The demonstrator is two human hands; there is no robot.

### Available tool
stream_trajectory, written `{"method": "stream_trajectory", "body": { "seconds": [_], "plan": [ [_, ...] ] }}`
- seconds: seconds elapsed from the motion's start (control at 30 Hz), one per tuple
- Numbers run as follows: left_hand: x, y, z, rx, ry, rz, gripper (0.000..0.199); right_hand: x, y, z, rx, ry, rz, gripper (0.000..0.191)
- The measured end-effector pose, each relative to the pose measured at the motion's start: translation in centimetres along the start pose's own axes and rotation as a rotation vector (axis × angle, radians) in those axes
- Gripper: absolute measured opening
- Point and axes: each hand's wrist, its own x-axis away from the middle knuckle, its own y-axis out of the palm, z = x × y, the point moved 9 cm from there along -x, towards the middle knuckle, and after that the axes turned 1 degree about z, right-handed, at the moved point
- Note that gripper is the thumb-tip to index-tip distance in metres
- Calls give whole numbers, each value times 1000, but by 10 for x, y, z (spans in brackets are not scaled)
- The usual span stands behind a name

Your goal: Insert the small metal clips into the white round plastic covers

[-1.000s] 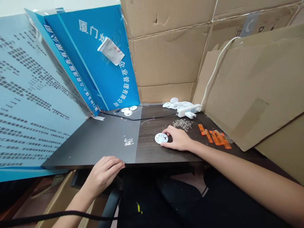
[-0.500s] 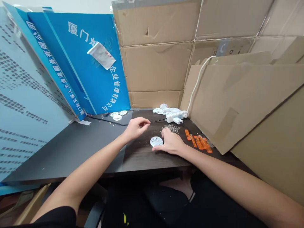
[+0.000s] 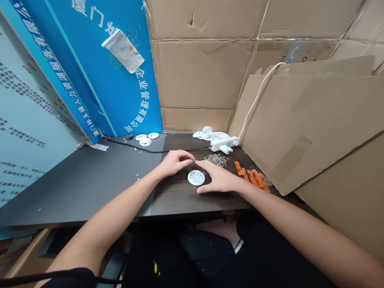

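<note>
A round white plastic disc (image 3: 196, 177) with small slots lies flat on the dark table, between my hands. My left hand (image 3: 178, 163) hovers just beyond its left edge, thumb and fingertips pinched together; anything between them is too small to make out. At the disc's right side is my right hand (image 3: 220, 178), thumb and fingers spread apart. Its fingertips reach to the left hand's fingertips, and the thumb points toward the disc's near edge. A heap of tiny metal parts (image 3: 216, 160) sits just behind the right hand.
Orange plastic pieces (image 3: 253, 177) lie right of my right hand. A white power strip (image 3: 224, 143) with a plug stands behind the metal heap. More white discs (image 3: 145, 142) rest at the back left, others at the back centre. Cardboard panels (image 3: 198, 76) wall the table's back.
My left hand has moved right, toward the right hand. The right hand's fingers have stretched out to meet it, and a thin dark thing over the disc no longer shows. The view has shifted slightly.
</note>
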Motion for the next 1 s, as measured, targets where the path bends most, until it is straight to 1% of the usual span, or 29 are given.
{"method": "stream_trajectory", "body": {
  "seconds": [0.03, 0.1, 0.17, 0.2, 0.3, 0.33, 0.37, 0.47, 0.5, 0.57, 0.67, 0.8, 1.0],
  "plan": [
    [1, 1, 0, 7, -6, -22, 21, 1, 1, -3, -2, -37, -25, 97],
    [2, 7, 0, 25, -32, -103, 22, 3, 0, -5, 5, -69, -24, 81],
    [5, 13, -1, 29, -54, -208, 21, 4, -1, -3, 40, -27, 18, 73],
    [7, 15, -1, 27, -55, -255, 20, 4, -2, -1, 64, 16, 44, 74],
    [10, 16, 1, 14, -37, -338, 17, 4, -2, 2, 106, 123, 69, 95],
    [11, 16, 1, 14, -31, -351, 16, 4, -2, 1, 106, 127, 56, 99],
    [11, 17, 1, 19, -28, -362, 16, 4, 0, -1, 102, 110, 32, 98],
    [12, 20, -1, 53, -40, -365, 18, 5, 1, -5, 86, 28, -12, 76],
    [12, 21, -1, 61, -44, -354, 18, 5, 0, -5, 83, 14, -6, 70],
    [11, 22, 0, 54, -42, -316, 18, 5, -1, -1, 87, 15, 24, 64],
    [11, 24, 6, 12, -26, -266, 18, 4, 2, 3, 103, 30, 56, 63],
    [10, 24, 13, -98, 17, -226, 14, 1, 4, 4, 102, 27, 67, 62],
    [10, 27, 14, -229, 67, -244, 13, 1, 3, 4, 86, 37, 57, 62]
  ]
}}
